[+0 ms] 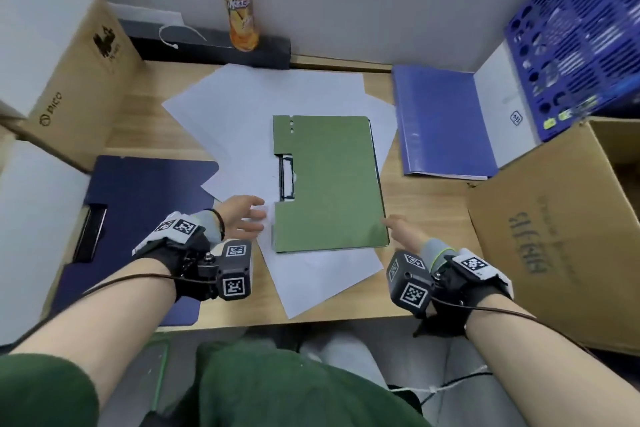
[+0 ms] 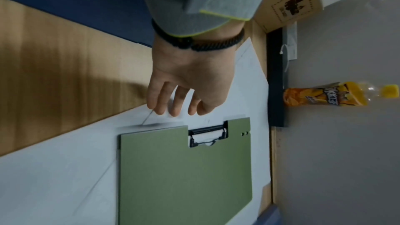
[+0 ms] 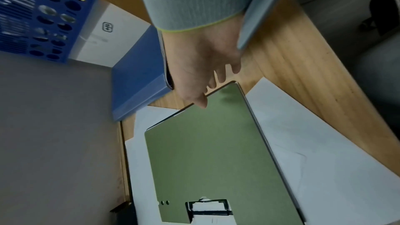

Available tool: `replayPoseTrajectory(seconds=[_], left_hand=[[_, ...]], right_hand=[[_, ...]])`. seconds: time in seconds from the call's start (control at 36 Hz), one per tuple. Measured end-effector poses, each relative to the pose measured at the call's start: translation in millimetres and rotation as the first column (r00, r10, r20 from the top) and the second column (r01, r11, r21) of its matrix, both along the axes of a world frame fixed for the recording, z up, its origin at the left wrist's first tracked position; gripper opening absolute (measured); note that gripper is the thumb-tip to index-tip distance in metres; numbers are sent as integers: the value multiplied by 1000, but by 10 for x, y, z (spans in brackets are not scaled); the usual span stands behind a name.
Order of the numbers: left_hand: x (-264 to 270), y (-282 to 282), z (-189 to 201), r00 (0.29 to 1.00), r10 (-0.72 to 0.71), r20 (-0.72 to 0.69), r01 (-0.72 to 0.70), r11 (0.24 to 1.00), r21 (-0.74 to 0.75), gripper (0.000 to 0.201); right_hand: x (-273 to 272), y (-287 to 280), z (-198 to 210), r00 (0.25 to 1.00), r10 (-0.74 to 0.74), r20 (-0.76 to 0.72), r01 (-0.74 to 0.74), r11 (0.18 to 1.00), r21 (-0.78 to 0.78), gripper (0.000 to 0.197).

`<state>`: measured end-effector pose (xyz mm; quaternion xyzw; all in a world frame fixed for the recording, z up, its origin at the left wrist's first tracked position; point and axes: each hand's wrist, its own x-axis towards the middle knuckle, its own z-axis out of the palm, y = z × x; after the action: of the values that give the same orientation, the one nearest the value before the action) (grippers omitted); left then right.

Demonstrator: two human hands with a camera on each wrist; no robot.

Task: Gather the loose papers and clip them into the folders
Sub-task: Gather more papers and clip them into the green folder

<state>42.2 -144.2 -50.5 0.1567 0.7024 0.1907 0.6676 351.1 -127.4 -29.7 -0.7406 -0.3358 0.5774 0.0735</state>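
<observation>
From the head view, one green folder [image 1: 329,184] lies closed on loose papers [image 1: 242,107] mid-bench [image 1: 433,204]; two blue folders sit at nine [image 1: 145,211] and two o'clock [image 1: 440,125]. Left wrist view: my left hand [image 2: 190,78] hovers, fingers [image 2: 161,102] relaxed, spread. Right wrist view: my right hand [image 3: 201,69], fingers loose, touches the folder's edge.
</observation>
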Motion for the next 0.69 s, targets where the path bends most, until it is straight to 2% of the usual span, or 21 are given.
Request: replayPoseTrajectory(seconds=[0.11, 0.25, 0.36, 0.47, 0.56, 0.58, 0.69], left_hand=[[64, -83, -42, 999, 18, 44, -17, 1000, -13, 28], [248, -93, -26, 997, -30, 75, 29, 999, 15, 12], [359, -72, -70, 994, -32, 100, 28, 999, 42, 9], [514, 0, -32, 990, -39, 134, 19, 989, 145, 18], [577, 111, 55, 995, -61, 81, 38, 964, 264, 29], [566, 144, 84, 998, -51, 40, 36, 950, 309, 30], [459, 320, 277, 1000, -8, -7, 10, 892, 451, 21]], right_hand=[[-65, 14, -134, 1000, 3, -8, -3, 1000, -8, 44], [-77, 38, -259, 999, -7, -44, 5, 999, -41, 45], [-95, 94, -287, 997, 7, -80, -11, 999, -51, 22], [-124, 195, -279, 995, 0, -95, -5, 999, -52, 11], [-95, 282, -219, 991, 7, -135, -10, 1000, -26, 15], [-79, 299, -179, 991, 34, -132, -38, 999, -32, 22], [34, 444, -92, 995, 0, -100, -2, 1000, -16, 24]])
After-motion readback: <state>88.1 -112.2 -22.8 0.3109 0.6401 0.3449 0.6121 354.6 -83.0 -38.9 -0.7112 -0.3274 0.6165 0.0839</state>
